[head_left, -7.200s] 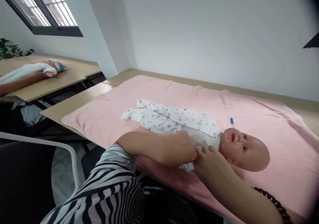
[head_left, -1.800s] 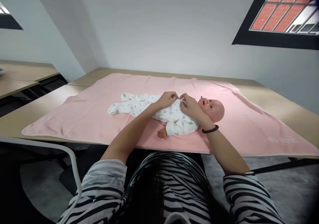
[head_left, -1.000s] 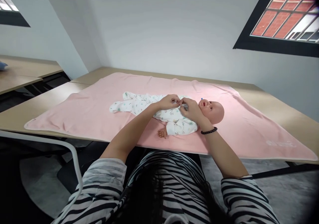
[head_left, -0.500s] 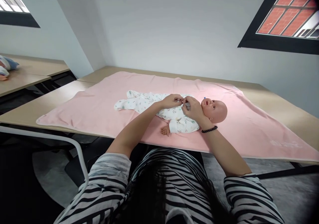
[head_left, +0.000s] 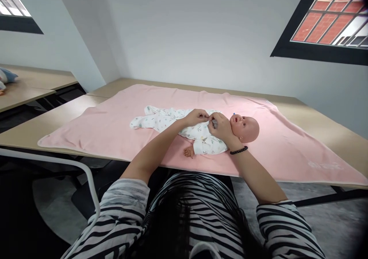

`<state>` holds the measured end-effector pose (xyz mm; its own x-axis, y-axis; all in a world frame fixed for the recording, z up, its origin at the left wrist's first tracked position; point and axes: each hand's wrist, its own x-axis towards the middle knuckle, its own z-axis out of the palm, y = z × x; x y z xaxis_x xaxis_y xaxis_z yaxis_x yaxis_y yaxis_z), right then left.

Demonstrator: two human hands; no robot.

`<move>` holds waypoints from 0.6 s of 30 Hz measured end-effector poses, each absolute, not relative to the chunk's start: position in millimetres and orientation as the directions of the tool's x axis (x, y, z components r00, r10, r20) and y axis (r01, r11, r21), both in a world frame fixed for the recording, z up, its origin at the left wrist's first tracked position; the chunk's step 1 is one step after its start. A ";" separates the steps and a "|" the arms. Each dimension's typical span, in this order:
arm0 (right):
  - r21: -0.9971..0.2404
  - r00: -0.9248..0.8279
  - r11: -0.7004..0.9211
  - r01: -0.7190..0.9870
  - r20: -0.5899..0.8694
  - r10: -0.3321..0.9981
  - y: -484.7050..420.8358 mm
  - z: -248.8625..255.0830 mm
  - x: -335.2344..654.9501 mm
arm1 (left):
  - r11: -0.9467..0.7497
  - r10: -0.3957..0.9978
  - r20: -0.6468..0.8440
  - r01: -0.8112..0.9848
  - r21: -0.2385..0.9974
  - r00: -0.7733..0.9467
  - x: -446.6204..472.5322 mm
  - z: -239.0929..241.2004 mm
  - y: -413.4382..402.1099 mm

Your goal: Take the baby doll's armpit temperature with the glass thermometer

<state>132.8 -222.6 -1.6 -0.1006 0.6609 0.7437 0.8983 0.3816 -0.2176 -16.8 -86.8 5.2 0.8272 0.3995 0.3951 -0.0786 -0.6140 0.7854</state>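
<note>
A baby doll (head_left: 247, 129) lies on its back on a pink blanket (head_left: 112, 119), its bald head to the right and its legs to the left. It wears a white footed sleepsuit (head_left: 211, 144) with a small coloured print. My left hand (head_left: 196, 117) pinches the front of the sleepsuit at the chest. Close beside it, my right hand (head_left: 221, 127) also has its fingertips closed on the cloth, near the doll's neck. The two sets of fingertips almost meet, and the bit of fabric between them is mostly hidden. One doll hand (head_left: 189, 151) sticks out of the near sleeve.
The blanket covers most of a light wooden table (head_left: 299, 111) against a white wall. A second table (head_left: 37, 83) stands at the left with a partly visible bluish item (head_left: 8, 75) on it. A white curved metal bar (head_left: 86, 169) is at the lower left.
The view has shifted slightly, so everything sits a little further left. Both hands stay at the sleepsuit's chest, with only slight finger movement.
</note>
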 end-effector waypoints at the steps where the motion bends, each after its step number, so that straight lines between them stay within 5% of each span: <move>1: -0.209 -0.104 0.382 0.900 0.748 0.656 -222.9 -0.1 132.6 | -0.608 0.411 0.386 -0.067 0.791 0.826 -17.4 5.0 -86.8; 18: -0.254 0.010 0.301 0.919 0.779 0.627 -222.0 6.7 128.9 | -0.548 0.447 0.308 -0.016 0.837 0.840 -23.6 12.2 -90.6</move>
